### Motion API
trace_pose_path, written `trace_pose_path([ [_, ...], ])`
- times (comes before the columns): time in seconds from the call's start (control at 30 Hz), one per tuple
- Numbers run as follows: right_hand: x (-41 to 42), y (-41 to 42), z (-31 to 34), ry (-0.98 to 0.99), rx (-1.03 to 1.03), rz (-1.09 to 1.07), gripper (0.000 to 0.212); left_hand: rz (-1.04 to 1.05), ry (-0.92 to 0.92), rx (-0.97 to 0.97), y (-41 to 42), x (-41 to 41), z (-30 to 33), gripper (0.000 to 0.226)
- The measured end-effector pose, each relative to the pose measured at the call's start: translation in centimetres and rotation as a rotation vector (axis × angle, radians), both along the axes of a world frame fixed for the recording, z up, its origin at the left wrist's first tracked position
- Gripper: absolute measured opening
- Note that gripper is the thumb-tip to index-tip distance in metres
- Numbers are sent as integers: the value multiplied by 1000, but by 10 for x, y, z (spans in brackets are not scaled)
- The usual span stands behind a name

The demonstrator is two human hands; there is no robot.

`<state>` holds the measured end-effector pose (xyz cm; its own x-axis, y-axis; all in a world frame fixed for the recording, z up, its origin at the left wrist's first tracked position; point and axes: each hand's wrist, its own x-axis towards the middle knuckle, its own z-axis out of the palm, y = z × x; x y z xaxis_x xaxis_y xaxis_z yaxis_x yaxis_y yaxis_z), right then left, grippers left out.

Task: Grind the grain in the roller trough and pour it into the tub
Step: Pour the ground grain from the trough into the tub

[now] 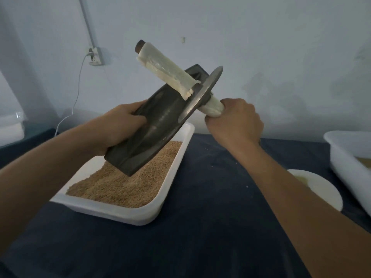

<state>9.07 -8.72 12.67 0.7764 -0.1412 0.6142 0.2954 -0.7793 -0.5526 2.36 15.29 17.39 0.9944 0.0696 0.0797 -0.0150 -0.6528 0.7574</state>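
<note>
My left hand [122,125] grips the side of the dark roller trough [152,125], tilted steeply with its lower end just over the grain [124,183] in the white tub [112,212]. My right hand [234,121] is curled round the wrapped handle of the grinding wheel [200,93], which sits in the trough. A white plate [321,189] and another white tub [349,157] lie to the right on the dark cloth [210,227]. I can read no writing or labels anywhere.

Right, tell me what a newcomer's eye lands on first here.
First, the dark roller trough, held tilted in mid-air at centre over the white tub of brown grain, the left hand gripping its side. Next, the metal roller disc on its wrapped axle, whose near end the right hand grips. Everything sits over a dark cloth-covered table.
</note>
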Motion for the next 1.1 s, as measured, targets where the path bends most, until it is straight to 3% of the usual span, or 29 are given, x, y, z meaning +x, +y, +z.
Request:
trace_pose_path([
  [0.1,0,-21,15,-42,-34,-24,20,-85,145,-295,-23,-6,6,37],
  [0.23,-2,-51,22,-50,-105,-34,13,-194,250,-464,-66,-8,-1,33],
  [0.37,-4,-86,17,-73,-236,-64,26,-221,238,-532,-112,-6,-33,39],
  [0.63,-5,-142,-40,139,-492,-92,42,-189,347,-685,-168,-7,-107,45],
  [1.1,22,-142,-93,265,-598,19,34,-87,483,-757,-177,22,-161,41],
])
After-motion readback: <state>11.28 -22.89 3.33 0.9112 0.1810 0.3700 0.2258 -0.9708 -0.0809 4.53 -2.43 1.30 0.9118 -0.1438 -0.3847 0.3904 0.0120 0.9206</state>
